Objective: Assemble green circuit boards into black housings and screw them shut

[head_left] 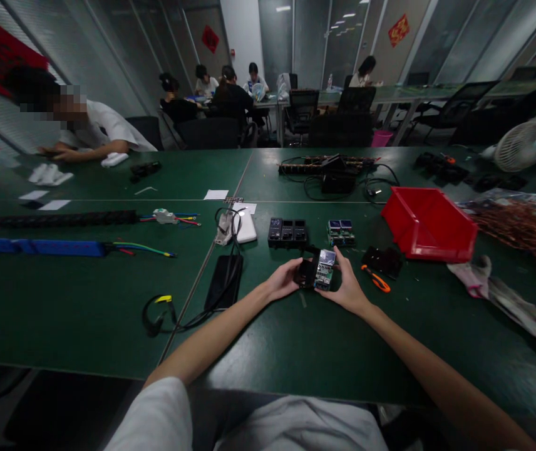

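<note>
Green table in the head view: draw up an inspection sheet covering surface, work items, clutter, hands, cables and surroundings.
Surface: green table, items spread across it.
Work items: held circuit board and black casing; second board and black housing just beyond.
Clutter: red bin, orange-handled tool, white box.
Hands: left hand holds the black casing, right hand the circuit board.
Cables: black cable lies partly over a dark slab; blue-wrapped bundle at left.
Surroundings: seated person at left, more people beyond; fan at right.
</note>
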`<state>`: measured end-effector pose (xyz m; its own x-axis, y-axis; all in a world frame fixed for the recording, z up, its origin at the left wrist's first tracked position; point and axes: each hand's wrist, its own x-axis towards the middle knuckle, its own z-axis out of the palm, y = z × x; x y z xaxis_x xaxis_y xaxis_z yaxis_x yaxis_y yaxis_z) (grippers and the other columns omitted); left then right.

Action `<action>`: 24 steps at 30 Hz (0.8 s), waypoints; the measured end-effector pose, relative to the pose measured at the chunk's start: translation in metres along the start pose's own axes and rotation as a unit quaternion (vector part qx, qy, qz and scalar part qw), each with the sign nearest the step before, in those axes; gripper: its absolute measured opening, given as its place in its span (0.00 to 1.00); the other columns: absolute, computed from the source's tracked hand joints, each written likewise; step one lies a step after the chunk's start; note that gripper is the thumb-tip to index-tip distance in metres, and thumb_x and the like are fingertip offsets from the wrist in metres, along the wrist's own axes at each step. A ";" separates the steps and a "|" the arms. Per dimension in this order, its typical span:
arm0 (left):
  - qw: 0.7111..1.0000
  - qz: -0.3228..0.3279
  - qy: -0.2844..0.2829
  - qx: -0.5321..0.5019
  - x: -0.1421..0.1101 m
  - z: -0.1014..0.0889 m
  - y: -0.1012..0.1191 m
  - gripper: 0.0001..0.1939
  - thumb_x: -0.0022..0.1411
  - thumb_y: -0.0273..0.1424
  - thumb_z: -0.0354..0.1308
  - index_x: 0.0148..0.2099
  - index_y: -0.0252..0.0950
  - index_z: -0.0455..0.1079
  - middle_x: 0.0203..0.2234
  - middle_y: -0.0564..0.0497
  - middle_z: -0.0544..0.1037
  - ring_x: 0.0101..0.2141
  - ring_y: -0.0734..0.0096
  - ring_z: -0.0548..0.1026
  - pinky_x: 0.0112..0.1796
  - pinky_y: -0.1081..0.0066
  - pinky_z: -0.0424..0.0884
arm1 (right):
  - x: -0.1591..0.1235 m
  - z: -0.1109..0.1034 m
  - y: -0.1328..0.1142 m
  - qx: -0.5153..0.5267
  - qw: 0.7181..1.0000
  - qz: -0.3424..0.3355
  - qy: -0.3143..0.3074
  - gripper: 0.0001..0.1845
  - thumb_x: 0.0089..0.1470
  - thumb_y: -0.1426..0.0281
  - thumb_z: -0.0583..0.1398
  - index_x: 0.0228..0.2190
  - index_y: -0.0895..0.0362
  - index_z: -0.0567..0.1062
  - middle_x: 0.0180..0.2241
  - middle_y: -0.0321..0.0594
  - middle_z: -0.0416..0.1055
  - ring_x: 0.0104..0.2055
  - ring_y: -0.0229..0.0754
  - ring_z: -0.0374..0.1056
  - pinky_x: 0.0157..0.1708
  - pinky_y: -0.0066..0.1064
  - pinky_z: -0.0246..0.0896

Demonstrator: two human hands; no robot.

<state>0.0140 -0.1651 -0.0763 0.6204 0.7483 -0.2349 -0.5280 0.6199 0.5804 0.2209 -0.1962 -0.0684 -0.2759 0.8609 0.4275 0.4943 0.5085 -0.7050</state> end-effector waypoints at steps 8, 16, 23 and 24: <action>1.000 0.006 0.002 -0.003 -0.002 0.005 0.002 0.15 0.60 0.33 0.55 0.47 0.31 0.73 0.37 0.43 0.78 0.35 0.66 0.75 0.38 0.69 0.68 | 0.002 -0.003 -0.001 -0.032 0.999 -0.005 -0.017 0.60 0.43 0.62 0.68 0.65 0.48 0.36 0.61 0.47 0.51 0.61 0.57 0.50 0.58 0.56 0.51; 1.000 0.009 0.005 0.005 -0.002 0.006 0.002 0.16 0.61 0.34 0.53 0.48 0.30 0.72 0.37 0.42 0.78 0.34 0.67 0.75 0.36 0.70 0.68 | 0.003 -0.005 0.000 -0.049 0.998 -0.009 -0.033 0.60 0.43 0.62 0.68 0.64 0.46 0.35 0.62 0.45 0.43 0.65 0.56 0.43 0.62 0.53 0.45; 1.000 -0.006 -0.009 0.010 -0.004 0.006 0.003 0.17 0.62 0.34 0.53 0.49 0.30 0.71 0.38 0.42 0.78 0.34 0.67 0.76 0.36 0.69 0.68 | 0.000 -0.003 -0.001 -0.007 1.000 -0.011 -0.011 0.59 0.43 0.61 0.68 0.64 0.47 0.37 0.59 0.48 0.48 0.63 0.55 0.49 0.59 0.53 0.53; 1.000 -0.009 -0.010 0.009 -0.004 0.006 0.003 0.17 0.62 0.34 0.53 0.49 0.30 0.71 0.38 0.42 0.78 0.34 0.67 0.76 0.37 0.69 0.69 | 0.000 -0.002 -0.001 0.003 1.000 -0.006 -0.004 0.59 0.42 0.61 0.68 0.64 0.47 0.38 0.59 0.48 0.49 0.63 0.56 0.49 0.57 0.53 0.55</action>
<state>0.0131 -0.1673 -0.0689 0.6412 0.7323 -0.2292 -0.5066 0.6284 0.5904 0.2226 -0.1967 -0.0667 -0.2875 0.8552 0.4312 0.4866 0.5182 -0.7033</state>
